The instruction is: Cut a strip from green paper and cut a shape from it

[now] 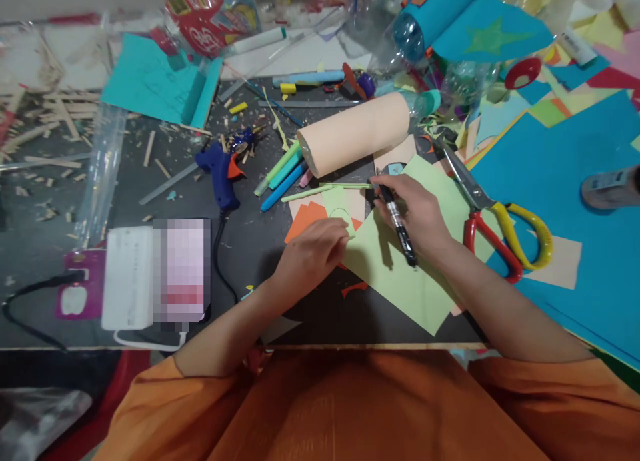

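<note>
My right hand [413,211] is closed around a black marker [400,229], which slants across the fingers. It rests above a large pale green sheet [415,294]. My left hand [314,249] has curled fingers at the lower edge of a small pale green paper piece [339,201] with a curved line drawn on it. Beyond the hands, thin green paper strips [306,194] lie across that piece. Orange paper [306,221] pokes out beside my left hand. A peach paper-covered cylinder [357,133] lies on its side behind, next to several coloured markers [285,174].
Large scissors [480,201] with red and yellow handles lie to the right, partly on blue paper [575,181]. On the left are a blue glue gun [220,171], its cord, a phone [183,271] and a white power bank [129,278]. Wood scraps [65,111] litter the far left.
</note>
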{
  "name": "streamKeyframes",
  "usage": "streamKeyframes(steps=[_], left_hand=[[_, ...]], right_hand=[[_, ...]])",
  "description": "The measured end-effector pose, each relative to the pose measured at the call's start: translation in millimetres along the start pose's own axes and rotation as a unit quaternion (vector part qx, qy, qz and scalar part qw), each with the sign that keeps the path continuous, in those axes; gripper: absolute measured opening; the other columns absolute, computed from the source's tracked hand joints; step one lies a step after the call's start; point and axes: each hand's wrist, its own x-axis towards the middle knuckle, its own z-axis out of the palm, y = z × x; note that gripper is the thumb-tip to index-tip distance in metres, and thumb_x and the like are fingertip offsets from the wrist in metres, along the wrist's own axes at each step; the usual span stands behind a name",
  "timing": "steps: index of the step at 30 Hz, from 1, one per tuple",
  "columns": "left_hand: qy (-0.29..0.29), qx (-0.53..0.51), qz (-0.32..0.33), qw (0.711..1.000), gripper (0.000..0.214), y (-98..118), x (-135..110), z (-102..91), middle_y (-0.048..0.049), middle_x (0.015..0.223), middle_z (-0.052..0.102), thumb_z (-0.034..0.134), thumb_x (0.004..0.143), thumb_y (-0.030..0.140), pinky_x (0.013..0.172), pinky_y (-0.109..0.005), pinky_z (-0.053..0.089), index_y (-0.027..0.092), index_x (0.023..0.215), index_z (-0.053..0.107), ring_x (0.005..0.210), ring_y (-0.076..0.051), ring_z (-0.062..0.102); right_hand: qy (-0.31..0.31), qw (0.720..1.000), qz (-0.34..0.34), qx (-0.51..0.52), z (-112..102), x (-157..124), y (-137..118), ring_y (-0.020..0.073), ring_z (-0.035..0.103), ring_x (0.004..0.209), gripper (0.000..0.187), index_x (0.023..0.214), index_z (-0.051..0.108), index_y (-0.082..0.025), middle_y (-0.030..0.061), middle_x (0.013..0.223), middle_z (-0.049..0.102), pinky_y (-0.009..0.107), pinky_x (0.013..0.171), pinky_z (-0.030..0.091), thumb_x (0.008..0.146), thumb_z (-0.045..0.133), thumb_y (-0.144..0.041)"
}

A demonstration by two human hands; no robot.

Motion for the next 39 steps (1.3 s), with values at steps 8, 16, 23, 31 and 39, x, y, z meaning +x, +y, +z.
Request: streamKeyframes(steps=[8, 16, 23, 31, 39], left_hand=[[0.149, -0.022, -0.06, 0.987, 0.007, 0, 3, -12.3, -0.0022, 0.082, 0.066, 0.053, 0.086, 0.014, 0.068, -0.022, 0.051, 0.02, 0.082, 0.054, 0.079, -0.013, 0.064], [0.103, 0.002, 0.169, 0.98, 0.013, 5, -7, -6.4, -0.0032, 0.087, 0.069, 0.057, 0.084, 0.009, 0.064, -0.018, 0.05, 0.019, 0.092, 0.057, 0.073, -0.01, 0.065], [0.015, -0.407, -0.181, 0.895, 0.055, 6, -3, -2.9, -0.0181, 0.136, 0.05, 0.055, 0.085, 0.052, 0.082, -0.033, 0.055, 0.02, 0.129, 0.043, 0.109, -0.023, 0.063], [-0.23, -0.707, -0.378, 0.551, 0.037, 6, 7, -5.9, -0.0114, 0.096, 0.072, 0.062, 0.084, 0.041, 0.074, -0.031, 0.053, 0.015, 0.11, 0.064, 0.08, -0.02, 0.07], [-0.169, -0.695, -0.388, 0.581, 0.037, 13, 5, -2.9, -0.0024, 0.073, 0.066, 0.066, 0.081, 0.044, 0.061, -0.025, 0.05, 0.012, 0.099, 0.069, 0.059, -0.011, 0.061]], right_hand=[[0.015, 0.998, 0.012, 0.058, -5, -11, -26, 0.0124, 0.054, 0.057, 0.005, 0.086, 0.055, -0.022, -0.0006, 0.073, 0.059, 0.027, 0.056, 0.045, 0.089, 0.051, -0.022], [0.0, 0.915, 0.225, 0.334, 1, -9, -38, 0.0087, 0.043, 0.039, 0.02, 0.097, 0.052, -0.024, -0.0097, 0.056, 0.042, 0.022, 0.039, 0.034, 0.084, 0.061, -0.036], [0.029, 0.931, 0.204, 0.3, -1, -6, -37, 0.0091, 0.04, 0.043, 0.027, 0.097, 0.055, -0.026, -0.0047, 0.066, 0.051, 0.025, 0.042, 0.034, 0.081, 0.065, -0.045], [-0.013, 0.934, 0.182, 0.306, 3, -9, -45, 0.0124, 0.055, 0.066, 0.033, 0.105, 0.055, -0.025, 0.0012, 0.088, 0.06, 0.024, 0.055, 0.044, 0.082, 0.064, -0.047], [-0.023, 0.882, 0.258, 0.393, 4, -6, -36, 0.0089, 0.047, 0.05, 0.033, 0.072, 0.056, -0.02, -0.0055, 0.055, 0.052, 0.023, 0.05, 0.039, 0.077, 0.07, -0.049]])
